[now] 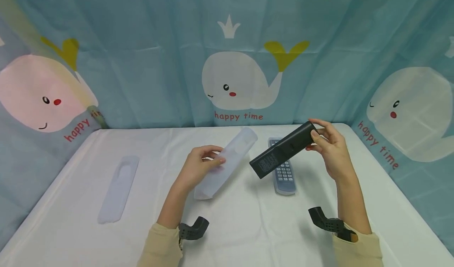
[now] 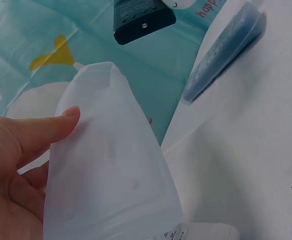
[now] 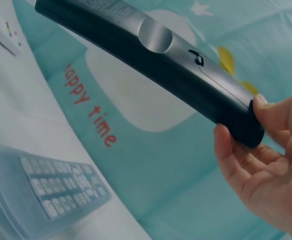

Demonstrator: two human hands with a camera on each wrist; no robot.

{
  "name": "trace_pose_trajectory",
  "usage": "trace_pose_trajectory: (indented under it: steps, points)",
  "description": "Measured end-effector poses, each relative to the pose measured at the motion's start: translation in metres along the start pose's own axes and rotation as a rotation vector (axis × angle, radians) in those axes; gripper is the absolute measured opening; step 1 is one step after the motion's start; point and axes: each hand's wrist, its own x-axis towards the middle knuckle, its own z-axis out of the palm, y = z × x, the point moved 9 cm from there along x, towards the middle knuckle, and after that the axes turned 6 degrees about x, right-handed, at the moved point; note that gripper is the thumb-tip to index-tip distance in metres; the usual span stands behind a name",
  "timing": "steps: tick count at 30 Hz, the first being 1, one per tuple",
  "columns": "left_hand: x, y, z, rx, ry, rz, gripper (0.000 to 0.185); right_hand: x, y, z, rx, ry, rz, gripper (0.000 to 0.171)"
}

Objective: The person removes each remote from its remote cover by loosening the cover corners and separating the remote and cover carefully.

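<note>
I had the black remote [image 1: 282, 149] up off the tabletop [image 1: 248, 227] in my right hand [image 1: 331, 146], fingertips and thumb pinching its far end only, so the rest of the body stuck out free toward my left, back side up w/ the label showing. Held by one end like that prob. so the other end stayed clear to go into something. In the right wrist view its curved underside ran diagonal across the frame, my fingers [image 3: 265, 120] wrapped round the tip.

My left hand [image 1: 198, 168] gripped the clear silicone sleeve [image 1: 227, 162], thumb [image 2: 41, 132] on top & fingers under, one end lifted and pointing at the remote, lower end resting on the tabletop. The two were near but apart, not touching.

Just beyond the black one lay a second remote [image 1: 283, 172], buttons up, already in a bluish cover, flat on the tabletop. Well off to the left lay another empty sleeve [image 1: 118, 188]. Whale-print curtain [image 1: 234, 81] behind it all.
</note>
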Motion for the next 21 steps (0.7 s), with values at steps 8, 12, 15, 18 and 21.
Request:
trace_pose_trajectory:
  steps: [8,12,15,18,21]
  points:
    - [-0.003,-0.005,-0.006,0.007,0.014,-0.021,0.033,0.003,0.005,0.008,0.011,0.038,0.029,0.020]
    - [-0.005,-0.008,-0.008,-0.005,0.011,-0.029,0.034,0.005,0.006,0.015,-0.020,0.022,0.032,0.022]
    - [-0.007,-0.010,-0.010,-0.031,0.012,-0.029,0.035,0.006,0.006,0.021,-0.032,0.007,0.032,0.025]
    - [-0.010,-0.011,-0.013,-0.065,0.021,-0.029,0.037,0.008,0.008,0.026,-0.051,-0.005,0.037,0.026]
    - [-0.015,-0.014,-0.018,-0.087,0.036,-0.044,0.038,0.009,0.011,0.032,-0.075,-0.016,0.052,0.028]
